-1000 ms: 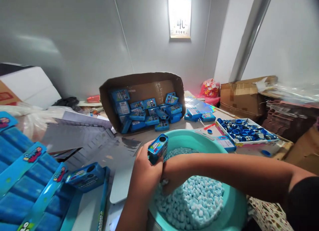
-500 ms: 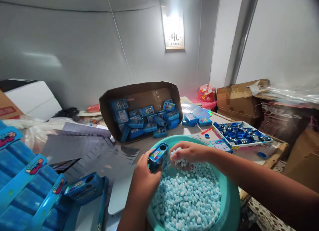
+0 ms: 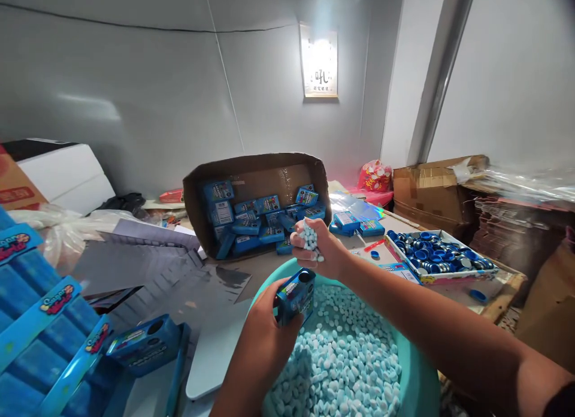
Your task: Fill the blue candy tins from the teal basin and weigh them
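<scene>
My left hand (image 3: pixel 274 324) is wrapped round a small blue candy box (image 3: pixel 295 298), which is tilted with a dark round hole in its top. Just above it, my right hand (image 3: pixel 321 240) is closed round a fistful of pale blue and white candies (image 3: pixel 309 240), some showing between the fingers. Both hands are over the near-left part of a turquoise tub (image 3: pixel 422 375). Many loose candies (image 3: pixel 345 369) of the same sort fill the tub, and the left hand's shadow falls across them.
Behind stands a cardboard box (image 3: pixel 260 165) with several blue candy boxes. A tray of blue caps (image 3: pixel 431 252) lies right. At left are a display stand (image 3: pixel 49 309), another holed candy box (image 3: pixel 146 345) and a white flat plate (image 3: pixel 215 351). Folded cardboard (image 3: pixel 521 225) is piled far right.
My right hand has risen out of the tub with candies in its grasp, coming above the box. My left hand has shifted slightly right and down, still holding the candy box.
</scene>
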{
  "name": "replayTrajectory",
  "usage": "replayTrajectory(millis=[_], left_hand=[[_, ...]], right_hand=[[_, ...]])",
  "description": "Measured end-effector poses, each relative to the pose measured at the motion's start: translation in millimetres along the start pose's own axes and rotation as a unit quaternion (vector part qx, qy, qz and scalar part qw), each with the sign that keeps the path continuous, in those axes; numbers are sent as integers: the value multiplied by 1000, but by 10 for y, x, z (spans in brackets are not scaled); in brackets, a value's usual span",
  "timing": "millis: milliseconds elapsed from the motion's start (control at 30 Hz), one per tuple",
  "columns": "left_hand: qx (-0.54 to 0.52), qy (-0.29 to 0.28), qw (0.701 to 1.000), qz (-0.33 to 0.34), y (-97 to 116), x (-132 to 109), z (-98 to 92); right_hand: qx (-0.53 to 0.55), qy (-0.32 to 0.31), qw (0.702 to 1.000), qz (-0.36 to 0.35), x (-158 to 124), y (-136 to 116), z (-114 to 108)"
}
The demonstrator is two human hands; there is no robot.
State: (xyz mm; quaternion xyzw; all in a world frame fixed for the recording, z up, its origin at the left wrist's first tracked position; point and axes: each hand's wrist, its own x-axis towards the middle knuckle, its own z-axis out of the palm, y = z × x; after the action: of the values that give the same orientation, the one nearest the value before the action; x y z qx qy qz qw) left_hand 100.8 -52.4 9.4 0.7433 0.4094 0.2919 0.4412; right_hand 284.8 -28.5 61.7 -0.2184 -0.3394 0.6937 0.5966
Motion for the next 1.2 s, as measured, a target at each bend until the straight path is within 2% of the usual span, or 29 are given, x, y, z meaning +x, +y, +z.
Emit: replayTrajectory(millis=[100,200,400,500,633,1200], left_hand=[[12,-17,1000,11,-19,-22,10],[16,-37,999,-6,-31,-25,25],[29,-46,998,43,27,-2,24],[-6,-49,998,28,62,-3,28],[-25,-19,999,25,59,-14,38],[31,-56,996,58,-72,-10,40]], right_hand=[[11,28,999,-12,8,35,-113],[31,57,998,-23,27,29,-187],[103,73,992,3,63,-13,-160],[121,75,990,20,50,10,-149],[110,72,991,21,22,60,-154],[57,110,992,0,-33,31,-135]])
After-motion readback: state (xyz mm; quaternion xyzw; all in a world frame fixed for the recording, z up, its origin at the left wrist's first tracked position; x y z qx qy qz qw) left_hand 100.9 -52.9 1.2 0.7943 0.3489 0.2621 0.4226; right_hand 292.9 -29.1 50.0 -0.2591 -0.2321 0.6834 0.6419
